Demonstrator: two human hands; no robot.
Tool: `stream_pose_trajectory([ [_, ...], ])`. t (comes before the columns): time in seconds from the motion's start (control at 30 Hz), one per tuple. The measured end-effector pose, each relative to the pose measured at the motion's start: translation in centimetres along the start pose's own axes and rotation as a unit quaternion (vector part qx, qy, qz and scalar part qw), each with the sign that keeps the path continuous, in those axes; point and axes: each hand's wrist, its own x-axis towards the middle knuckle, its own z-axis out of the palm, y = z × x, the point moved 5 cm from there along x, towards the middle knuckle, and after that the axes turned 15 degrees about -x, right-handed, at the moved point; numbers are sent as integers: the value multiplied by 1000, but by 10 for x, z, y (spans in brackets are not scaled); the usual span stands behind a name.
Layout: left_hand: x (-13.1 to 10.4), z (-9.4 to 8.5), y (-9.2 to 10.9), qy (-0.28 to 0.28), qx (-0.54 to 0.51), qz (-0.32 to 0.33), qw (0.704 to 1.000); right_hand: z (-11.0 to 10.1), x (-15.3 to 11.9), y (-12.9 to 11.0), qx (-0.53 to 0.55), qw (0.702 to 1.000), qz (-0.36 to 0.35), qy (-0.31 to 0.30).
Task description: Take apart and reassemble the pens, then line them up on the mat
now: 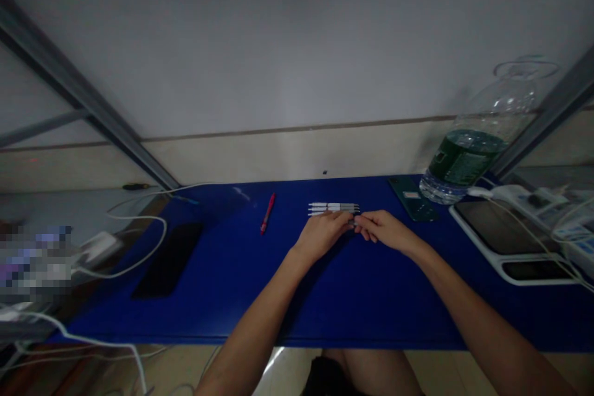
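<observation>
My left hand (pixel 323 232) and my right hand (pixel 383 229) meet at the middle of the blue table top (pixel 241 297). Their fingertips pinch a small grey pen part (pixel 355 221) between them; most of it is hidden by the fingers. Just beyond the hands lies a row of white pens (pixel 333 208), side by side and parallel to the table's back edge. A red pen (pixel 267 213) lies alone to the left of them.
A black phone (pixel 167 258) lies on the left, with white cables (pixel 139 247) and a charger beside it. A large water bottle (pixel 477 148), a dark green card (pixel 413 198) and a white scale (pixel 515 235) stand on the right. A wall closes the back.
</observation>
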Motion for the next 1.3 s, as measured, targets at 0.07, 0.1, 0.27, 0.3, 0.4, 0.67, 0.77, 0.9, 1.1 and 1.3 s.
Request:
stream_pose_trajectory([
  [0.07, 0, -2, 0, -10, 0, 6, 1000, 2, -3, -4, -10, 998, -32, -44],
  [0.1, -1, -2, 0, -15, 6, 14, 1000, 2, -5, -7, -34, 997, -57, -50],
  [0.27, -3, -1, 9, -35, 55, 49, 997, 2, -10, -22, -220, 965, -138, 42],
  [0.3, -4, 0, 10, -39, 63, 42, 996, 3, -10, -24, -253, 956, -134, 59],
  [0.4, -4, 0, 12, -49, 54, -7, 997, 8, -12, -30, -347, 927, -122, 72],
  [0.67, 0, -8, -11, -18, -181, -92, 979, 8, -16, -48, -444, 877, -138, 122],
  [0.77, 0, -8, -18, 19, -196, -109, 974, 2, -14, -45, -362, 908, -146, 149],
  [0.9, -2, -10, -19, 52, -157, -132, 977, -4, -9, -33, -216, 958, -111, 153],
  [1.1, -1, -11, -11, 47, -150, -101, 982, -2, -2, -17, -30, 993, -34, 112],
  [1.3, -1, -12, -14, 78, -197, -118, 970, -9, -2, -17, 91, 980, -76, 158],
])
